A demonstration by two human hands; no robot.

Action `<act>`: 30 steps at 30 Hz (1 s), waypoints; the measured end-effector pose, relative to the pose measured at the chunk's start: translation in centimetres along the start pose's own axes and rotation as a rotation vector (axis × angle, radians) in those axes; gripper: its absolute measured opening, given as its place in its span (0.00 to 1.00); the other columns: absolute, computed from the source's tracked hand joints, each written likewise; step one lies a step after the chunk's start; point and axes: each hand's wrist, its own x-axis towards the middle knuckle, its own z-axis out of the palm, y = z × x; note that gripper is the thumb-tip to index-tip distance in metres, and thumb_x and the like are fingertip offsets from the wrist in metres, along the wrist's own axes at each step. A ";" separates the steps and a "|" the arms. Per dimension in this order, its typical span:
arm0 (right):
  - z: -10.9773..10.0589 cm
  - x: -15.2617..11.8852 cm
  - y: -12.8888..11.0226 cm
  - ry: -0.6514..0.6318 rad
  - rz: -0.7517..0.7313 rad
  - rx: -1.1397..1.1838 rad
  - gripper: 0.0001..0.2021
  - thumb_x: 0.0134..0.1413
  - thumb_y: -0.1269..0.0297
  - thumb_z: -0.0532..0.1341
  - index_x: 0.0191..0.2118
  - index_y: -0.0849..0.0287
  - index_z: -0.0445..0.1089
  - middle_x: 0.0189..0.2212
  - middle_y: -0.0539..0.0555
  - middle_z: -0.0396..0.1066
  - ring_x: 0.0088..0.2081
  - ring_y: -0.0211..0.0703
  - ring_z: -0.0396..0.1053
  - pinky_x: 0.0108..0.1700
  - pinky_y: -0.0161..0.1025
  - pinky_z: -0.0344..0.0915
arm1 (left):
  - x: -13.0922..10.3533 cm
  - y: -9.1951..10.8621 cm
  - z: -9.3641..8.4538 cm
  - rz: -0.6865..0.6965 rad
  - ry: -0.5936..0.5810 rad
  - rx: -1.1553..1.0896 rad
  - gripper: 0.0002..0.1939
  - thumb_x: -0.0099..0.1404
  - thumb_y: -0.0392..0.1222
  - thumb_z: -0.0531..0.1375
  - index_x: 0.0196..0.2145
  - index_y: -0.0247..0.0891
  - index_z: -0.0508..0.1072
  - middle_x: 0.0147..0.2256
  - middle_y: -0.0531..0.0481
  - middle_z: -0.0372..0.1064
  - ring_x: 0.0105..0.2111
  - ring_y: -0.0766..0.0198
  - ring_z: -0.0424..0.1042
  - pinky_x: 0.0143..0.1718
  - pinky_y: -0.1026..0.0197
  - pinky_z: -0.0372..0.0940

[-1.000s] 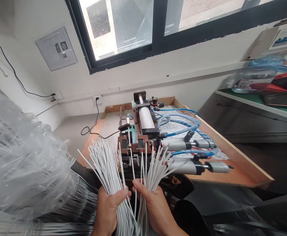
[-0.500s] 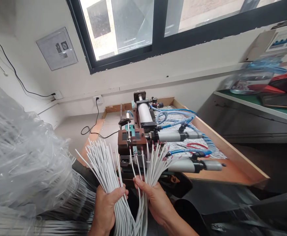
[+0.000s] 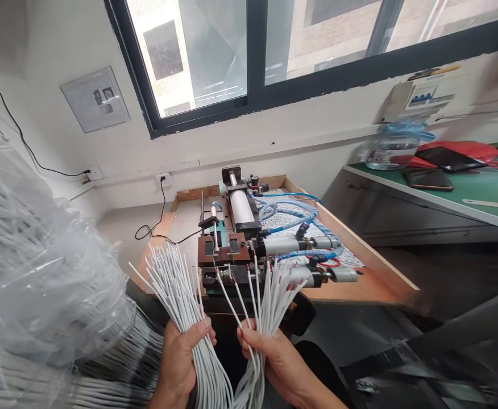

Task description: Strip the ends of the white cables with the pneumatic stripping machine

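Note:
A thick bundle of white cables (image 3: 170, 287) fans upward out of my left hand (image 3: 183, 352), whose fingers are wrapped round it. My right hand (image 3: 270, 346) grips a thinner bunch of white cables (image 3: 272, 304), several with reddish tips. Two cables at its left side stand apart from the rest, held near the thumb and fingertips. Below the hands, both bunches hang down side by side. Just beyond the cable tips stands a pneumatic machine (image 3: 223, 250) with grey cylinders, a brown block and blue air hoses (image 3: 304, 216).
The machine sits in a wooden-edged tray (image 3: 372, 267) with small scraps behind it. More cables wrapped in clear plastic (image 3: 78, 272) are heaped at the left. A green-topped table (image 3: 483, 187) at the right bears a plastic jar (image 3: 394, 147), a red bag and a dark phone-like object.
The view has swung a little to the right, so the machine sits further left and more of the green table shows. Both hands keep their hold on the cables.

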 end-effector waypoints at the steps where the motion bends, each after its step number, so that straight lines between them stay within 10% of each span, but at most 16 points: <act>1: 0.0 -0.1 0.1 0.032 -0.019 -0.020 0.09 0.37 0.62 0.64 0.22 0.63 0.68 0.18 0.48 0.62 0.22 0.34 0.56 0.27 0.32 0.53 | -0.1 0.0 0.0 -0.006 0.005 -0.005 0.08 0.47 0.33 0.61 0.28 0.32 0.68 0.17 0.53 0.67 0.17 0.67 0.65 0.22 0.62 0.61; 14: 2.9 2.6 -0.6 0.303 -0.139 -0.086 0.11 0.35 0.59 0.64 0.17 0.62 0.67 0.15 0.48 0.62 0.20 0.35 0.54 0.26 0.34 0.51 | 1.1 0.7 0.0 -0.010 0.113 -0.009 0.10 0.43 0.34 0.63 0.26 0.33 0.69 0.17 0.54 0.67 0.18 0.65 0.66 0.23 0.61 0.62; 30: 3.1 3.1 -0.9 0.316 -0.080 -0.046 0.10 0.30 0.60 0.66 0.21 0.61 0.70 0.17 0.49 0.67 0.24 0.39 0.60 0.31 0.36 0.56 | 2.1 0.6 0.2 -0.057 0.178 -0.012 0.12 0.39 0.35 0.65 0.25 0.33 0.70 0.19 0.52 0.69 0.21 0.61 0.70 0.22 0.61 0.64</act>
